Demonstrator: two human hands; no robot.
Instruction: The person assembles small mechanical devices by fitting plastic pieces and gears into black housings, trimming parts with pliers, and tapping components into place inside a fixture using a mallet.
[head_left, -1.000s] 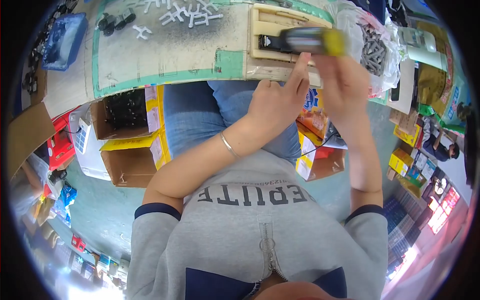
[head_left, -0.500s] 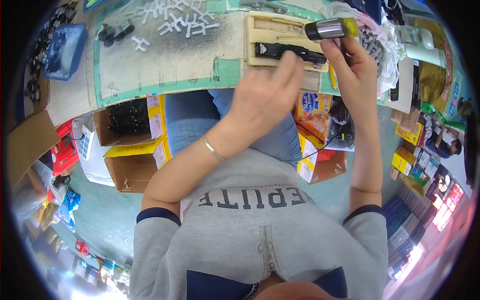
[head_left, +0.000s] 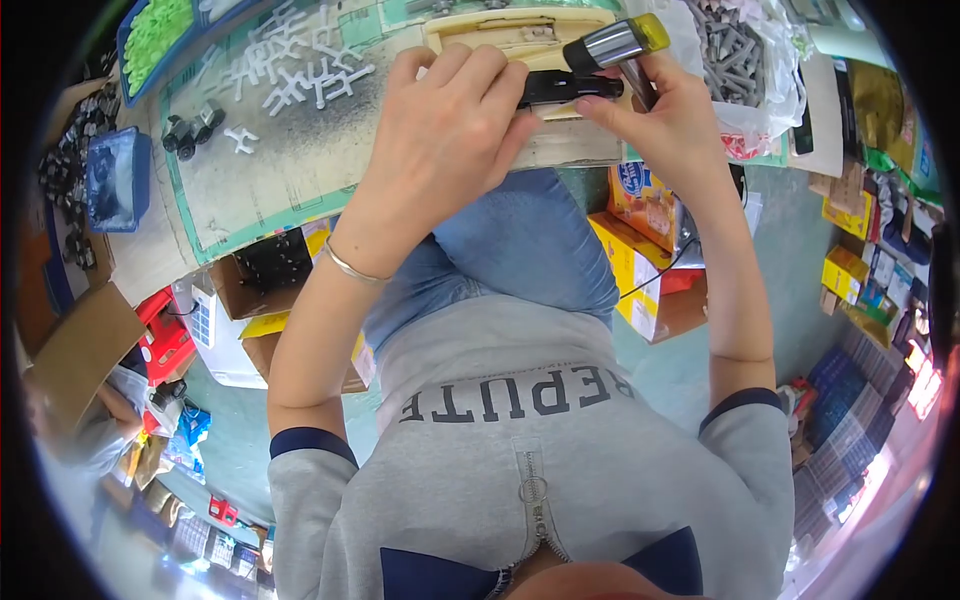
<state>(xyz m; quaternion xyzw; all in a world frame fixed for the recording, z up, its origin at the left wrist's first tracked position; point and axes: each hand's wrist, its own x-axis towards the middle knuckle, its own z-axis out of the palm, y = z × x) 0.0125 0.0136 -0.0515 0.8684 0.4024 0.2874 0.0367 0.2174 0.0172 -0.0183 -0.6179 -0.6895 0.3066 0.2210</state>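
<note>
A long black plastic part (head_left: 565, 88) lies at the front of a cream-coloured fixture (head_left: 480, 30) on the table. My left hand (head_left: 450, 125) is closed round its left end, hiding that end and much of the fixture. In my right hand (head_left: 675, 120) is a hammer (head_left: 612, 48), its metal head carrying one black face and one yellow face. The head hangs above the right end of the black part, and the right thumb reaches close to that end. Whether the thumb touches it I cannot tell.
Several white branched plastic pieces (head_left: 310, 85) and small black parts (head_left: 190, 130) lie on the table at left. Beyond them stand a blue tray (head_left: 117, 180) and a bin of green pieces (head_left: 155, 38). A plastic bag of grey parts (head_left: 735, 65) sits at right.
My left hand has moved left, from the middle of the black part to its left end. The hammer has come lower, nearer the part, with my right hand. The view has shifted.
</note>
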